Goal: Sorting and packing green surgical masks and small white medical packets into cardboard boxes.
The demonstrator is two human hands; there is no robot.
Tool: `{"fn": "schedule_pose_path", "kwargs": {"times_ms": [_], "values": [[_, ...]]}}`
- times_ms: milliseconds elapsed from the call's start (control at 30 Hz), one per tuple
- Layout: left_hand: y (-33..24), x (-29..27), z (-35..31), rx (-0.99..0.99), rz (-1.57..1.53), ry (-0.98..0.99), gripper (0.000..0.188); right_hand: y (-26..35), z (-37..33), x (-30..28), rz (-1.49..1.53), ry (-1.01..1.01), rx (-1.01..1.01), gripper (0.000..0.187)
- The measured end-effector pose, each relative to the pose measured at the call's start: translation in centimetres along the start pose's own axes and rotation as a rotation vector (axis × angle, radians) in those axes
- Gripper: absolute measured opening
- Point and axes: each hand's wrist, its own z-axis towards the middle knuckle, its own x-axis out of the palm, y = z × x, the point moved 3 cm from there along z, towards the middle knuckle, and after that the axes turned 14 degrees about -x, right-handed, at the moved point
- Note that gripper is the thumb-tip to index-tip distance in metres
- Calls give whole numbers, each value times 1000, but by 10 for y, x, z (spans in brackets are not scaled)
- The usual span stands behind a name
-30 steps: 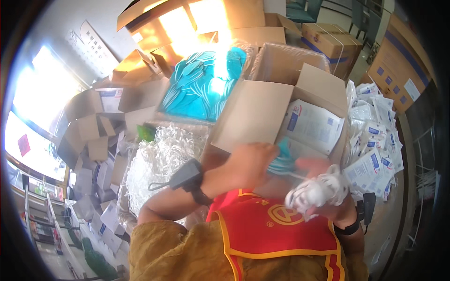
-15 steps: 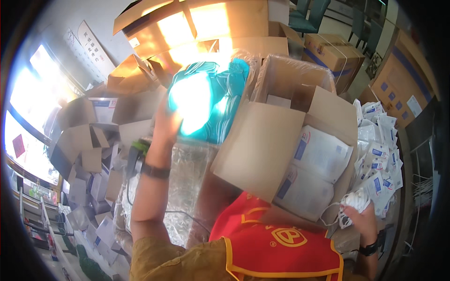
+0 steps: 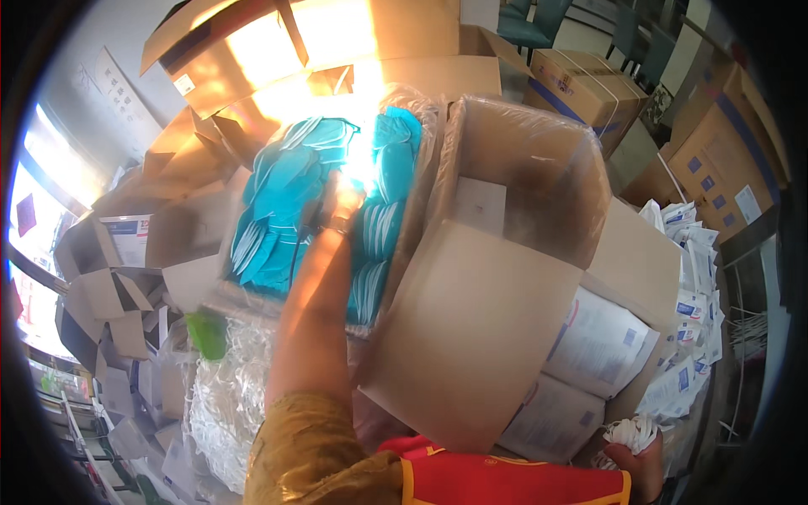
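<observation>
My left hand (image 3: 343, 195) reaches into a plastic-lined carton packed with flat, rounded teal pieces (image 3: 286, 181) with white edges. It touches them near the middle of the carton; bright sunlight washes out its fingers, so their grip is hidden. Beside that wrist is a blurred dark object (image 3: 312, 215) with a thin cord hanging down. At the lower right, my right hand (image 3: 638, 468) is closed around a bundle of white cord-like loops (image 3: 631, 433). Next to it, an open carton (image 3: 484, 324) contains white printed packets (image 3: 599, 341).
Another plastic-lined carton (image 3: 539, 143) stands beyond the flaps. White packets (image 3: 694, 311) are heaped at the right. Tangled white strips (image 3: 231, 412) and a green item (image 3: 206, 334) lie near my left arm. Opened boxes (image 3: 105, 295) crowd the left, and large cartons (image 3: 421, 34) the back.
My left hand has moved right and deeper over the teal pieces, with the dark object now beside its wrist. My right hand, holding the white bundle, sits lower in view as the view has shifted.
</observation>
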Motion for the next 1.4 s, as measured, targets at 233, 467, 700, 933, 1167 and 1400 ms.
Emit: {"fn": "schedule_pose_path", "kwargs": {"times_ms": [233,467,700,933,1167,1400], "values": [[7,-29,14,122,-79,38,72,-5,16,-7,-304,350,-297,28],[0,-136,-87,311,-651,-264,35,26,12,15,133,203,-272,22],[-28,-190,-405,848,-752,586,64,36,22,82,619,479,-471,65],[12,-182,-488,957,-389,259,83,31,-11,119,502,927,-458,75],[54,-210,-487,886,-349,103,61,34,-55,112,363,1149,-356,53],[169,-319,-428,399,-279,-449,55,23,-29,61,330,800,-712,25]]}}
